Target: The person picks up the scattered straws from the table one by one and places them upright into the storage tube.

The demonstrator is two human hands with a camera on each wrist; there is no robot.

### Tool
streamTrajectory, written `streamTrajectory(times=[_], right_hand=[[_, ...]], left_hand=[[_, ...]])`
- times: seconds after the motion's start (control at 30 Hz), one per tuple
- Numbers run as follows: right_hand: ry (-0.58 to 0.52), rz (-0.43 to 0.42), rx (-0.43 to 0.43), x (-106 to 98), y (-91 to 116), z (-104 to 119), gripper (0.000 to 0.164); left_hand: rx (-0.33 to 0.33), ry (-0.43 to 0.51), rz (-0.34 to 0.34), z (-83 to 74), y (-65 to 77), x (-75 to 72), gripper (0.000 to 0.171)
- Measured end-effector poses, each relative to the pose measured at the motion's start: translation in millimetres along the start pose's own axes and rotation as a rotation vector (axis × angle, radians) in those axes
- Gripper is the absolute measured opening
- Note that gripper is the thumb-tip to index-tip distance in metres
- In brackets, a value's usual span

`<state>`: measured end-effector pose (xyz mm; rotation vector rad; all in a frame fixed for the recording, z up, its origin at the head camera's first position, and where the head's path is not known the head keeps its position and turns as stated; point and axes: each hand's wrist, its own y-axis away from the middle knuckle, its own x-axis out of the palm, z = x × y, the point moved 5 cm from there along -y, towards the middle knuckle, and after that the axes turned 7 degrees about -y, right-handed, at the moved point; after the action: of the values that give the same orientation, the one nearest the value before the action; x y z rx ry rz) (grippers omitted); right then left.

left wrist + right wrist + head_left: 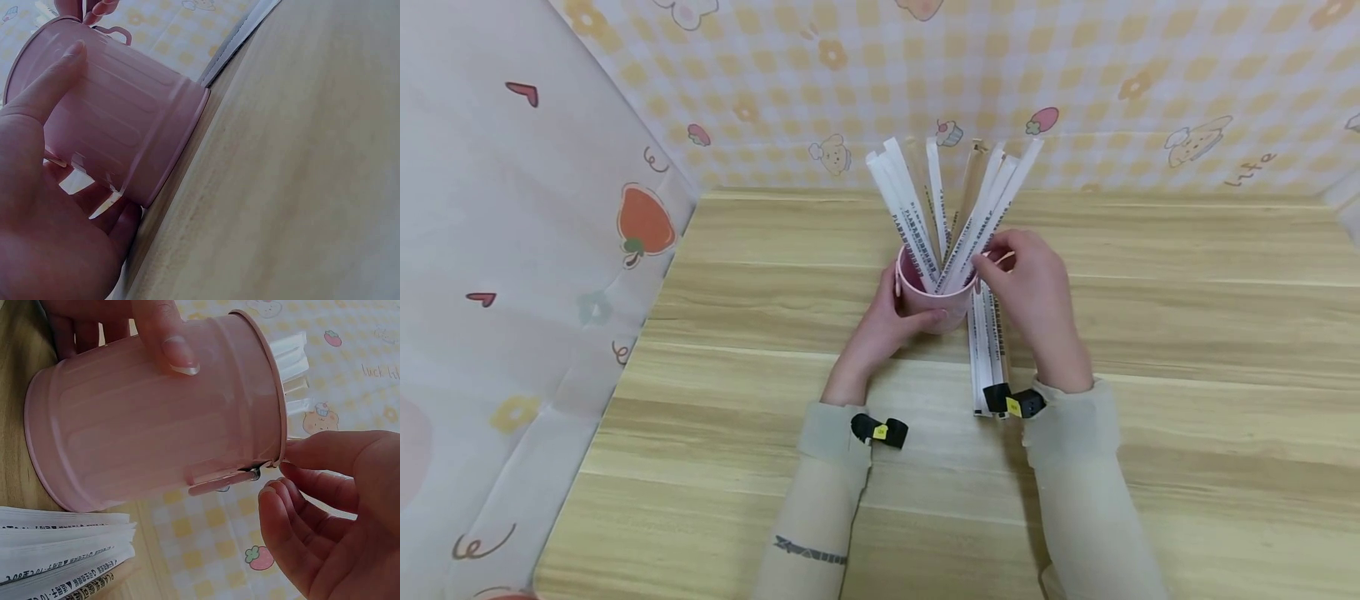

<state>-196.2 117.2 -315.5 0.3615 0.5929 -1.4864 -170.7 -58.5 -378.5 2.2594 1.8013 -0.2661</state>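
Note:
A small pink bucket (pixel 936 304) with side handles stands upright on the table, full of long paper-wrapped straws (pixel 917 221), white and brown with dark print, fanning out over its rim. My left hand (pixel 883 325) holds the bucket from the left, its thumb (pixel 59 78) along the front wall and its fingers around the far side. At the right side of the rim, my right hand (pixel 1033 279) pinches the edge between thumb and forefinger (pixel 322 481), just above a handle (pixel 219 482). The other fingers curl loosely beside it.
More wrapped straws (pixel 987 350) lie in a bundle on the wooden table (pixel 737 400), right of the bucket and partly under my right wrist. A yellow checked cloth (pixel 880 92) with printed figures hangs behind the table, and a white printed sheet (pixel 512 208) hangs at the left.

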Motion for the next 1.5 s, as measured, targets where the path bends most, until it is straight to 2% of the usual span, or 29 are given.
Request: streamTrajectory(times=[0.27, 0.5, 0.73, 0.97, 1.23, 1.33, 1.5], right_hand=[[0.008, 0.031, 0.009, -1, 0, -1, 0.029], [0.005, 0.061, 0.03, -8, -1, -10, 0.03], [-0.006, 0.088, 0.147, -7, -4, -34, 0.032], [0.065, 0.149, 0.249, -1, -4, -59, 0.033], [0.108, 0.281, 0.368, 13, -1, -79, 0.028], [0.127, 0.312, 0.387, 19, 0, -84, 0.027], [0.137, 0.314, 0.399, 23, 1, -86, 0.027]], left_hand=[[0.007, 0.01, 0.003, -1.1, 0.2, -0.3, 0.091], [0.012, 0.028, 0.008, -0.4, 0.2, 0.8, 0.091], [0.01, 0.0, 0.006, -0.8, -0.6, 0.7, 0.09], [0.009, 0.001, 0.006, -0.3, -0.2, 0.8, 0.09], [0.012, -0.007, 0.002, -0.7, -0.5, 0.5, 0.091], [0.012, -0.002, 0.004, -1.3, 0.2, 0.3, 0.091], [0.013, 0.003, 0.007, -2.0, 1.2, 0.3, 0.091]])
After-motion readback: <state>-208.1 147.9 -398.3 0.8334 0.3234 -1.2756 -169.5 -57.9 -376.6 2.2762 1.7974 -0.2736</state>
